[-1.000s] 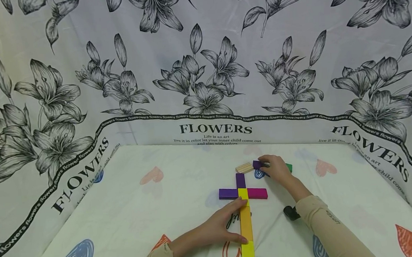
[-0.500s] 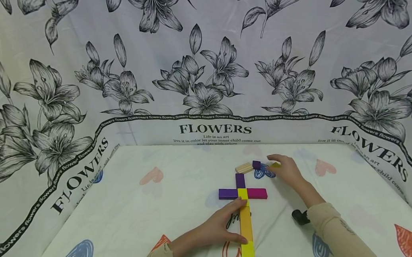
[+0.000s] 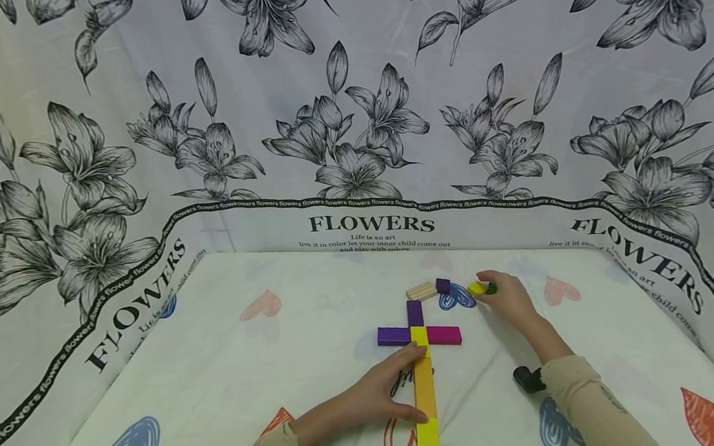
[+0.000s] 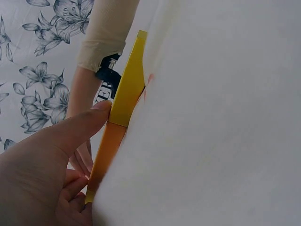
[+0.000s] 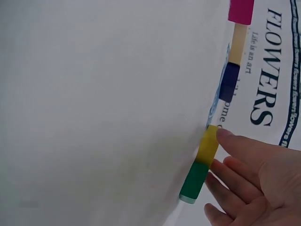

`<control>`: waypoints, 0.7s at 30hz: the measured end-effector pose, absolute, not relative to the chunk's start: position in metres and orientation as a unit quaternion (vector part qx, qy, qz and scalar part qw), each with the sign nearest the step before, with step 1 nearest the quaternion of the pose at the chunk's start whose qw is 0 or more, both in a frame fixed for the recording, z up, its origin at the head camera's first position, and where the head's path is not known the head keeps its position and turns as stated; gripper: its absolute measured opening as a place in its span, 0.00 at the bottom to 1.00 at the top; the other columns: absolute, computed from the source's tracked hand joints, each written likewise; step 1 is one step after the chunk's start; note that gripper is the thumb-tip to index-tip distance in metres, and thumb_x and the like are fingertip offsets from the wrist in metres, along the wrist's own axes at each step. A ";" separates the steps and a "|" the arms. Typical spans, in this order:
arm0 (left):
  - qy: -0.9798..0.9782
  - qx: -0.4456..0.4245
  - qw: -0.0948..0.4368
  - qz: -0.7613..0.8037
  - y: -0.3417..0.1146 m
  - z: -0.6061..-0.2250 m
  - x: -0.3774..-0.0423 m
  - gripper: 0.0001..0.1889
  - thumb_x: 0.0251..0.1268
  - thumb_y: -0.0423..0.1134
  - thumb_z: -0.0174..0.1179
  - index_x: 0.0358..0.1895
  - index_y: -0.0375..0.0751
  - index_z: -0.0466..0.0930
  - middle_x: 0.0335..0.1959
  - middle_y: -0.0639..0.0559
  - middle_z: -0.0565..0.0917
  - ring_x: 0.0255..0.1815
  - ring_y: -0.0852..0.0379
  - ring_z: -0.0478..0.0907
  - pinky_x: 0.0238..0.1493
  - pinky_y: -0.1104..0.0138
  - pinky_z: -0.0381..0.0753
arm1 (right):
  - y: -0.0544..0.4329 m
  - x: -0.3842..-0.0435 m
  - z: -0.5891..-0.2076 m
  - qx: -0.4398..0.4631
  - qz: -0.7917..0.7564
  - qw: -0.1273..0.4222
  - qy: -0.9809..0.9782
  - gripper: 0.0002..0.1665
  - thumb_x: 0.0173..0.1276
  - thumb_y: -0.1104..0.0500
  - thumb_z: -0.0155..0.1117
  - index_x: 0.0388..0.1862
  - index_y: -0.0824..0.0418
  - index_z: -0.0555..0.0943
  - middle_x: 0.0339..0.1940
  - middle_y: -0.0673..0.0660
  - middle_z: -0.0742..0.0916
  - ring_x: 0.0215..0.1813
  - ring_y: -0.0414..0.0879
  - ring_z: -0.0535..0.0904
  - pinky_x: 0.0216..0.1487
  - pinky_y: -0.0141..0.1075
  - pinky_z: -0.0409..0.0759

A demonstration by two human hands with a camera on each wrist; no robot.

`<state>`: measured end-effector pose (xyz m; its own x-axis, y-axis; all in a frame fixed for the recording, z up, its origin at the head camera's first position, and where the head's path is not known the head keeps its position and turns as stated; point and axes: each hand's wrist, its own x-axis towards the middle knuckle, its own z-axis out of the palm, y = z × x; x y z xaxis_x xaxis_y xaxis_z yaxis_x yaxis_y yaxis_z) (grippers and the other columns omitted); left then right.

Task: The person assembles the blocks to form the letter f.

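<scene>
My left hand [image 3: 375,394] rests against a lengthwise row of yellow and orange blocks. Its thumb touches a yellow block [image 4: 128,87] and its fingers lie along the orange block [image 4: 106,153]. At the row's far end a yellow block [image 3: 420,341] meets a purple block [image 3: 393,336] on the left, a magenta block [image 3: 444,335] on the right and another purple block [image 3: 415,313] beyond. My right hand [image 3: 514,302] has thumb and fingers loosely spread about a small yellow block [image 5: 207,145] and a green block [image 5: 194,181] in line with it. The thumb tip is at the yellow block's edge.
A pale wooden block [image 3: 422,291] and a small dark purple block [image 3: 443,286] lie beyond the cross shape. The white cloth [image 3: 248,362] with printed hearts covers the table. A flower-print curtain [image 3: 349,113] stands behind and on both sides.
My right hand has moved right, away from the small dark purple block, to the yellow and green blocks, and the yellow one now shows. My left hand has kept its place.
</scene>
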<state>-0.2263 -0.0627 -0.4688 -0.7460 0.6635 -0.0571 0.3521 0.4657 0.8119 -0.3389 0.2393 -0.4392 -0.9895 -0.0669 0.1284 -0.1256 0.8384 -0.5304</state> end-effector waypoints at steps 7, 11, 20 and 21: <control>0.837 0.301 0.186 0.417 -0.062 -0.470 -0.227 0.49 0.51 0.59 0.71 0.75 0.67 0.53 0.78 0.65 0.55 0.80 0.58 0.52 0.76 0.49 0.61 | 0.236 -0.342 -0.442 0.038 0.259 0.055 -0.964 0.26 0.64 0.62 0.67 0.60 0.70 0.76 0.57 0.71 0.83 0.61 0.67 0.75 0.68 0.59 0.71; 0.837 0.300 0.186 0.418 -0.063 -0.470 -0.227 0.49 0.50 0.58 0.71 0.75 0.67 0.53 0.78 0.66 0.56 0.80 0.58 0.52 0.76 0.49 0.61 | 0.234 -0.344 -0.442 0.052 0.267 0.062 -0.960 0.24 0.64 0.65 0.66 0.59 0.70 0.77 0.56 0.70 0.83 0.62 0.67 0.75 0.68 0.58 0.70; 0.836 0.297 0.192 0.419 -0.062 -0.468 -0.226 0.48 0.51 0.58 0.71 0.75 0.67 0.53 0.78 0.67 0.56 0.80 0.58 0.51 0.76 0.48 0.60 | 0.224 -0.348 -0.439 0.085 0.295 0.073 -0.949 0.22 0.66 0.69 0.62 0.59 0.71 0.77 0.57 0.69 0.83 0.64 0.66 0.75 0.69 0.59 0.69; 0.836 0.297 0.193 0.419 -0.062 -0.468 -0.226 0.48 0.51 0.58 0.71 0.75 0.67 0.53 0.78 0.67 0.56 0.80 0.59 0.51 0.76 0.48 0.60 | 0.223 -0.349 -0.439 0.087 0.297 0.072 -0.948 0.22 0.66 0.69 0.63 0.59 0.71 0.77 0.57 0.69 0.83 0.63 0.66 0.75 0.69 0.58 0.70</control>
